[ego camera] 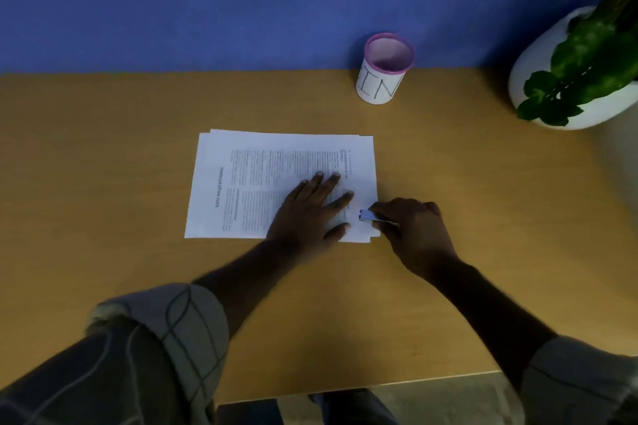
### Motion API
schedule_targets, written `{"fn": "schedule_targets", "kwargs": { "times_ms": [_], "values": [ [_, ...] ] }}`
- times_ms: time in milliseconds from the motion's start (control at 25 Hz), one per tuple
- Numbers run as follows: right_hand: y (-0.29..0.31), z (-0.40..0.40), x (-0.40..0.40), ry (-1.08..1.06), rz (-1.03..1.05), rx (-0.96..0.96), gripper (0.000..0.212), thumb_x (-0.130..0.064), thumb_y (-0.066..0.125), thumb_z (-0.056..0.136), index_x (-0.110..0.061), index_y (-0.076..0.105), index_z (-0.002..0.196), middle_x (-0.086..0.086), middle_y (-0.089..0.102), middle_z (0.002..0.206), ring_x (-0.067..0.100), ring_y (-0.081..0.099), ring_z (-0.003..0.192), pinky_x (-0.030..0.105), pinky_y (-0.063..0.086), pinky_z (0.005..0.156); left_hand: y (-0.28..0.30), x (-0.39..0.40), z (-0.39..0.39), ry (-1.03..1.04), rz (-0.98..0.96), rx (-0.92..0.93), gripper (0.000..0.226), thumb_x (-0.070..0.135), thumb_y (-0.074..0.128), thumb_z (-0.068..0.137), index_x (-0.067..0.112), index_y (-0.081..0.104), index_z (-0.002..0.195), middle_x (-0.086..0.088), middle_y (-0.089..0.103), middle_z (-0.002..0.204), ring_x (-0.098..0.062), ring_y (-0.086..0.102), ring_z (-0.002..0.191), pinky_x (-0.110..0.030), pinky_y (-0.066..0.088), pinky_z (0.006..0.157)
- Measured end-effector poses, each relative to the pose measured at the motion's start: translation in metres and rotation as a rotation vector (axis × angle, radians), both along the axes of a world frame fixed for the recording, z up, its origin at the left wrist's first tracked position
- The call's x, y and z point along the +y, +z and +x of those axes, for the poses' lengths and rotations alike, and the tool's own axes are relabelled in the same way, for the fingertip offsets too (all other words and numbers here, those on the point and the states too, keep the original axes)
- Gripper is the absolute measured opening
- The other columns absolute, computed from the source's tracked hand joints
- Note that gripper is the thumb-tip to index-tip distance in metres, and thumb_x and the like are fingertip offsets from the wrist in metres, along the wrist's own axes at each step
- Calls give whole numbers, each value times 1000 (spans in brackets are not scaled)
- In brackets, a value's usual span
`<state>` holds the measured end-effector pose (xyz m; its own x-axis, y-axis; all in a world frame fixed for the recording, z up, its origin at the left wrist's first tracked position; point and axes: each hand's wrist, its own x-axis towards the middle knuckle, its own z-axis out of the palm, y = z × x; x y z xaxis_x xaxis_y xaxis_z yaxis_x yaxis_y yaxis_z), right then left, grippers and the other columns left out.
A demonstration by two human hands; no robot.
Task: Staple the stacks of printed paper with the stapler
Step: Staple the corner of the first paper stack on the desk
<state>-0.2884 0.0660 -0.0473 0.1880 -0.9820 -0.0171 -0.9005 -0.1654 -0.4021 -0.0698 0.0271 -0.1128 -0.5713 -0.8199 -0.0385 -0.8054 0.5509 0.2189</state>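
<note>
A stack of printed paper [248, 183] lies flat in the middle of the wooden desk [103, 166], its text turned sideways. My left hand [310, 209] presses flat on the stack's right part, fingers spread. My right hand [411, 228] is closed around a small pale blue stapler [367, 216]. The stapler's nose sits over the paper's right edge, near the near-right corner. Most of the stapler is hidden inside my fist.
A white cup with a pink rim [385, 69] stands at the back of the desk against the blue wall. A white pot with a green plant [573, 69] fills the back right corner. The desk's near edge [379, 385] runs below my arms.
</note>
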Motion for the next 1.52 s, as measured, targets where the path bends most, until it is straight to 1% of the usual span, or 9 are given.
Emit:
{"fn": "schedule_targets", "kwargs": {
  "times_ms": [40,160,240,360,560,960,1160,1360,1520],
  "values": [
    [-2,-5,-1,38,-8,53,28,-17,67,88,-21,68,116,1,72,102,24,63,94,36,37,83,-2,2,-3,4,-21,4,62,57,37,98,31,30,154,-6,21,167,-31,19,154,-48,13,122],
    [-6,-12,-1,129,-42,131,32,-12,73,82,-18,70,113,4,73,101,27,64,93,39,41,82,-4,4,-3,36,-48,10,62,59,31,100,32,26,156,-5,19,168,-29,16,155,-49,16,125],
    [-11,-12,-2,161,-61,122,33,-9,76,79,-15,71,110,6,72,97,28,64,90,39,42,79,-5,3,-2,31,-45,4,66,63,30,98,33,26,156,-5,19,168,-30,16,155,-50,17,125],
    [-15,-9,-2,180,-68,132,32,-11,76,79,-14,70,110,7,71,96,28,63,89,42,46,78,-5,2,-4,24,-52,1,69,68,32,96,35,24,157,-6,19,168,-31,15,155,-51,15,124],
    [-18,-6,-2,193,-64,108,30,-12,74,81,-14,69,110,7,69,94,28,62,86,44,49,76,-3,2,-3,14,-73,-11,68,69,33,94,38,30,154,-9,23,167,-34,18,154,-54,20,122],
    [-15,-2,-3,199,-71,94,30,-10,79,77,-12,72,107,7,74,95,26,66,86,39,49,75,-4,3,-5,22,-70,-18,70,71,33,93,38,30,154,-7,23,167,-33,19,154,-55,22,122],
    [-15,-4,-1,210,-113,108,30,-9,82,74,-10,73,103,7,74,93,26,67,81,34,48,72,-1,1,-7,19,-66,-19,70,72,33,92,38,31,154,-6,22,167,-32,19,154,-55,21,122],
    [-16,0,0,196,-120,112,30,-8,80,75,-9,72,104,10,74,92,27,67,80,35,49,70,0,1,-6,14,-81,-30,68,71,35,93,40,33,153,-8,21,167,-36,17,154,-57,20,121],
    [-15,3,4,169,-130,93,27,-7,79,76,-8,73,103,10,73,88,26,65,75,27,38,69,0,2,-5,-4,-97,-64,66,70,32,94,41,33,153,-10,18,168,-39,15,154,-57,18,121]
  ]
}}
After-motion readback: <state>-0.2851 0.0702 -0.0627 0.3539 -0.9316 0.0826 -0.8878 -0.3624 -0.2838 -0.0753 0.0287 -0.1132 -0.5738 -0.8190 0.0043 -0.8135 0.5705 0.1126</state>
